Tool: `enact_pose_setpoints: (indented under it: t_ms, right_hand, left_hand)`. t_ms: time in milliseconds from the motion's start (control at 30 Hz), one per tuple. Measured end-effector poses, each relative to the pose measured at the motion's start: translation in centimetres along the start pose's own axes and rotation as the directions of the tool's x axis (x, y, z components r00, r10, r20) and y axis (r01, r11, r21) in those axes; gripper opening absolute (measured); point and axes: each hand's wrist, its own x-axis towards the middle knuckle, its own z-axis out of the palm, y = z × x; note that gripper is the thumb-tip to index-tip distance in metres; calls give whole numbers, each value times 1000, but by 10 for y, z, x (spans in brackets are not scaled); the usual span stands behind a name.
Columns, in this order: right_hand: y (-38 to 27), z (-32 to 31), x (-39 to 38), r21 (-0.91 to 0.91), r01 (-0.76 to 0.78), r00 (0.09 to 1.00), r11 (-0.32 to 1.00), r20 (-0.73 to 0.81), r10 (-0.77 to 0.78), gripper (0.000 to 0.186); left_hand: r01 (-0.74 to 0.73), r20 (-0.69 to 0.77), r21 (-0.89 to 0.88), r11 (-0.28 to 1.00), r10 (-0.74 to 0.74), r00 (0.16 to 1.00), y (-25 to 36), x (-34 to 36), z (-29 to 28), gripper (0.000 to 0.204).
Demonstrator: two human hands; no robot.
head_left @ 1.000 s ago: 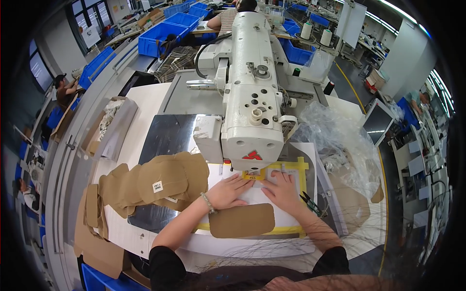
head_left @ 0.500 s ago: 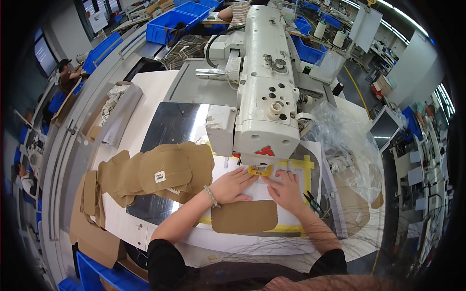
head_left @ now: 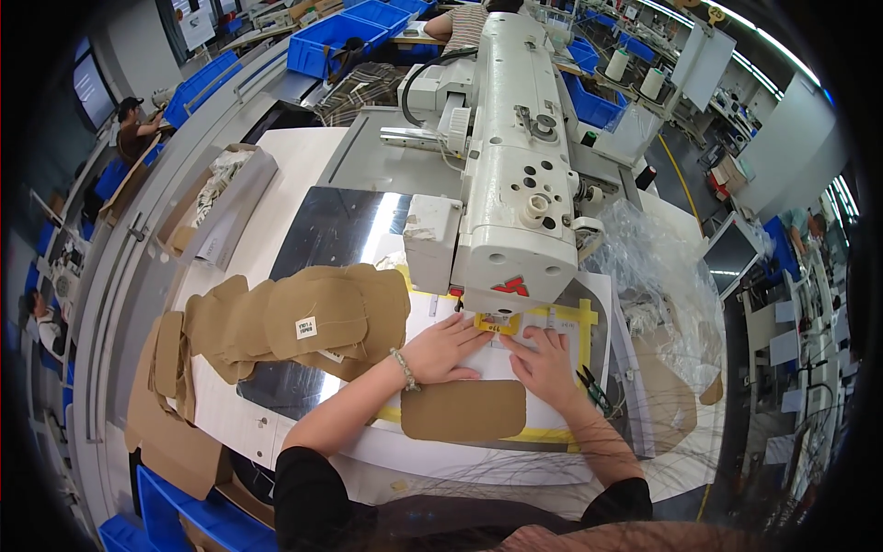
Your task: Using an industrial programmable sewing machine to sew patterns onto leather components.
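Note:
Under the head of a white industrial sewing machine [head_left: 517,207] both my hands lie on a white sheet edged with yellow tape [head_left: 587,342]. My left hand [head_left: 445,350] rests flat, its fingers stretched toward the yellow presser plate [head_left: 498,322]. On the plate's other side is my right hand [head_left: 546,366], fingers spread, the index fingertip close to the plate. Neither hand grips anything. Just below them lies a brown rounded-corner fabric piece [head_left: 464,410]. A pile of similar brown pieces [head_left: 317,322], some with white labels, sits left of my left forearm. The needle is hidden.
Green-handled thread snips [head_left: 593,387] lie right of my right hand. Crumpled clear plastic [head_left: 667,285] covers the table's right side. A grey box [head_left: 230,204] of fabric scraps stands at the far left. Blue bins [head_left: 340,41] are behind the machine; another person sits beyond.
The view has tilted slightly, so the machine sits a little farther right in the picture. My hands and the brown piece stay practically in place.

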Motion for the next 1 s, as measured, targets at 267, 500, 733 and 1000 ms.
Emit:
enact_pose_setpoints:
  t_ms: [267,500,733,1000]
  right_hand:
    - [1,-2,-5,-84,50,995,995,95,-42,48]
    - [14,-1,-7,-81,108,969,991,233,-86,58]
    - [22,-4,-1,-50,122,949,991,299,-102,59]
    - [25,-5,3,17,133,946,991,295,-132,55]
  left_hand:
    - [1,-71,60,998,3,997,1,-1,-1,69]
    - [58,-54,105,993,-52,997,5,0,-1,69]
    - [105,-46,144,984,-100,994,2,-3,1,68]
    - [148,-1,98,984,-149,989,3,-2,-3,68]
